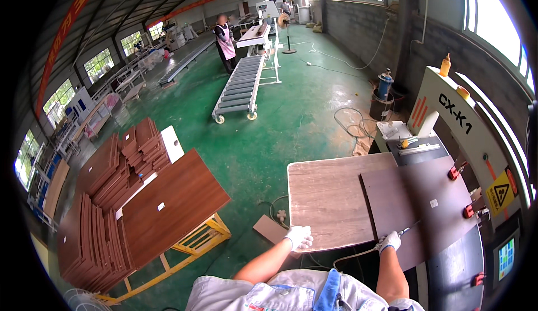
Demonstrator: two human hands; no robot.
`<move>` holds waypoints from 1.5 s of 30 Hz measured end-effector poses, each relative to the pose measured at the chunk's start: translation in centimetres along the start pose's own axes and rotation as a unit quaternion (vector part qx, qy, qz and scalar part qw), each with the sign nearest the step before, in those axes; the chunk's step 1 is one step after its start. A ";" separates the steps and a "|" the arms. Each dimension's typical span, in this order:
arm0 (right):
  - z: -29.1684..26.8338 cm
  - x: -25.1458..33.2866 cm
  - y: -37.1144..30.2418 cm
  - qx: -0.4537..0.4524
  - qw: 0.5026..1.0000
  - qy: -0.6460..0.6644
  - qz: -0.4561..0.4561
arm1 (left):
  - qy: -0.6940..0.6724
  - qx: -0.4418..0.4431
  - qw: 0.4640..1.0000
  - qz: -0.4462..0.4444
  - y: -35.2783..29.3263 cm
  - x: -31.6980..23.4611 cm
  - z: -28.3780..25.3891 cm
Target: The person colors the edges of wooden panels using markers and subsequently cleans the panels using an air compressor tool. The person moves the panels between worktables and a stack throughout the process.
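Left hand (298,238) curls, grip unclear, at edge of wood-grain desk (330,193); right hand (389,241) clutches slim tool (403,232); glossy green floor (246,154) beyond.

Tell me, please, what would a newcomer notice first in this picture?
Probably the reddish-brown panels piled at lower left, vivid against the green floor. Then the darker panel at right, partly over a paler wood-grain board. Below it, the gloved right hand holds a slim metal-tipped tool.
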State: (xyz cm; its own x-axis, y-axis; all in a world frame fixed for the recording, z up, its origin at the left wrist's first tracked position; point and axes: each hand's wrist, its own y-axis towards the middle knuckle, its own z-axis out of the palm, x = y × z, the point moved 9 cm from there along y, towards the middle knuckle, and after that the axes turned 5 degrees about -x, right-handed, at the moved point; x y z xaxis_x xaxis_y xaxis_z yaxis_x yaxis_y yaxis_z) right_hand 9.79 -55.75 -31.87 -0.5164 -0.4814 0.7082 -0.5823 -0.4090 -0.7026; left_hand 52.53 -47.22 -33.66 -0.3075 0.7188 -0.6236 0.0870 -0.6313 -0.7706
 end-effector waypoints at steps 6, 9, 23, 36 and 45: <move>0.1 -0.1 -0.2 0.135 0.988 0.046 0.055 | 0.010 0.017 1.000 -0.019 0.1 0.3 0.7; -0.3 -0.2 -0.5 0.187 0.977 0.059 0.085 | 0.014 0.032 0.999 -0.036 0.7 1.1 0.6; -1.0 -0.3 0.9 0.155 0.982 0.072 0.078 | 0.037 0.004 0.999 -0.037 -0.3 1.0 1.8; -1.1 -0.4 1.9 0.166 0.982 0.057 0.075 | 0.028 0.014 0.999 -0.028 -1.0 0.6 2.1; -1.0 0.0 1.0 0.160 0.982 0.075 0.061 | 0.017 0.017 0.999 -0.036 -0.4 0.9 2.0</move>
State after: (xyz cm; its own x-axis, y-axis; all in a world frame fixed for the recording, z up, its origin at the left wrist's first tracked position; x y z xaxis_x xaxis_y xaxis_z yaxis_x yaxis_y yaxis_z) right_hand 8.63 -55.40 -32.53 -0.6704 -0.4331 0.6025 -0.2950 -0.5894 -0.7520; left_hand 50.29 -46.94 -33.64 -0.2789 0.7718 -0.5714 0.0332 -0.5869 -0.8090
